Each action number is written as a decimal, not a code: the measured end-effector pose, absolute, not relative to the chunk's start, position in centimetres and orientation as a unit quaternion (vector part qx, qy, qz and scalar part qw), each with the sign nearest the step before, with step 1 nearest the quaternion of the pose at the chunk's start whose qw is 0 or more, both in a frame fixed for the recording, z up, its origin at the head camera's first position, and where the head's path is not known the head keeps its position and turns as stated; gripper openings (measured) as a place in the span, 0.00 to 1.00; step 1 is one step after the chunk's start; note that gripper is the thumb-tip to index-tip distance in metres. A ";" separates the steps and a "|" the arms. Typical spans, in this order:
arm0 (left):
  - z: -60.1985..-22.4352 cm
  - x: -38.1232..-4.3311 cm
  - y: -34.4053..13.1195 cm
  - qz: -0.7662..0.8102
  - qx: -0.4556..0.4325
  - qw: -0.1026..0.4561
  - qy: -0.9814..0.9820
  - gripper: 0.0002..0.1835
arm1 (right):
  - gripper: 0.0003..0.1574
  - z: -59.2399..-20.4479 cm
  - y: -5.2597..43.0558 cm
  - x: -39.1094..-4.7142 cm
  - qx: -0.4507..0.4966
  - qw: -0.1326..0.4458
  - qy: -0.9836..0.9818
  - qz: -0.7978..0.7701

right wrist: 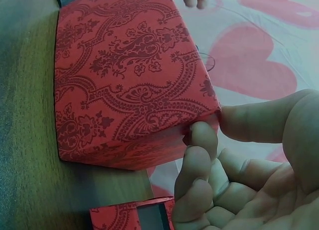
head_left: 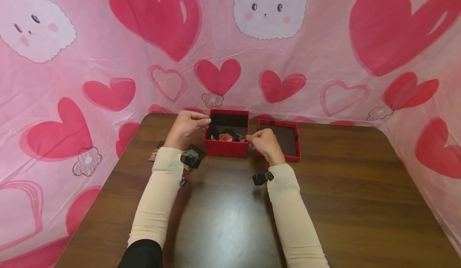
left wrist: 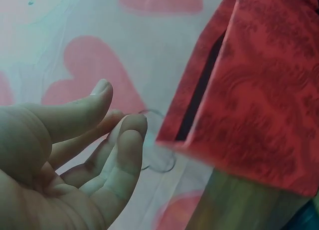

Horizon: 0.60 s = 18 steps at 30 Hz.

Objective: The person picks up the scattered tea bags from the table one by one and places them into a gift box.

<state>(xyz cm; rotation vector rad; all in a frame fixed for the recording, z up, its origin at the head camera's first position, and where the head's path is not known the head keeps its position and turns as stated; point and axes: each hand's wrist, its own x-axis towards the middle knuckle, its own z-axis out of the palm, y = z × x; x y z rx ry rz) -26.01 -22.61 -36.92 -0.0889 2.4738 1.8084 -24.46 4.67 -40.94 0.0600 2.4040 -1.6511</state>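
Observation:
A red patterned box [head_left: 226, 149] stands uncovered at the back of the table, with small dark and orange packets [head_left: 226, 136] inside. My right hand [head_left: 265, 143] pinches the box's near right corner at the rim; in the right wrist view its thumb and forefinger [right wrist: 203, 136] lie on either side of that edge. Just off the left rim, my left hand [head_left: 186, 127] hovers with loosely bent fingers. Its thumb and fingertips [left wrist: 133, 125] are apart with nothing between them, beside the box wall [left wrist: 264, 90].
The red box lid [head_left: 282, 137], dark inside, lies right of the box, behind my right wrist. Several small packets [head_left: 156, 152] lie on the wooden table [head_left: 345, 188] around my left forearm, partly hidden by it. A pink heart-patterned cloth [head_left: 216, 32] hangs behind the table and at its sides.

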 end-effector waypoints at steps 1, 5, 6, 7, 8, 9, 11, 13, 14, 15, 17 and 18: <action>-36.8 -25.9 -23.0 0.593 -0.029 0.033 0.804 0.14 | 0.14 -40.9 4.7 -24.5 0.022 0.114 0.818 -0.563; -36.3 -25.5 -24.8 0.610 -0.037 0.011 0.792 0.15 | 0.15 -40.9 4.6 -24.6 0.024 0.116 0.819 -0.562; -36.2 -25.4 -25.4 0.613 -0.041 0.005 0.789 0.16 | 0.15 -40.9 4.6 -24.6 0.023 0.115 0.820 -0.560; -36.1 -25.2 -25.9 0.610 -0.045 0.001 0.791 0.16 | 0.16 -40.9 4.6 -24.6 0.022 0.113 0.822 -0.558; -36.0 -24.9 -26.5 0.608 -0.050 -0.003 0.792 0.17 | 0.16 -40.9 4.6 -24.6 0.021 0.111 0.823 -0.556; -35.9 -24.7 -27.0 0.606 -0.056 -0.006 0.794 0.17 | 0.16 -40.9 4.6 -24.6 0.019 0.109 0.824 -0.555; -35.8 -24.3 -28.0 0.612 -0.062 -0.007 0.788 0.19 | 0.16 -40.9 4.6 -24.6 0.019 0.107 0.827 -0.551; -35.8 -23.8 -28.9 0.611 -0.069 -0.007 0.789 0.19 | 0.15 -41.0 4.6 -24.6 0.020 0.109 0.829 -0.548; -35.8 -23.6 -29.3 0.611 -0.074 -0.006 0.788 0.20 | 0.15 -41.0 4.6 -24.6 0.021 0.109 0.829 -0.548; -35.8 -23.5 -29.6 0.612 -0.079 -0.005 0.787 0.20 | 0.15 -41.0 4.6 -24.6 0.022 0.111 0.830 -0.546; -35.9 -23.2 -30.1 0.610 -0.088 -0.005 0.788 0.20 | 0.15 -41.0 4.7 -24.6 0.023 0.115 0.830 -0.545; -36.0 -23.1 -30.4 0.608 -0.092 -0.004 0.788 0.20 | 0.15 -41.0 4.6 -24.7 0.023 0.115 0.830 -0.546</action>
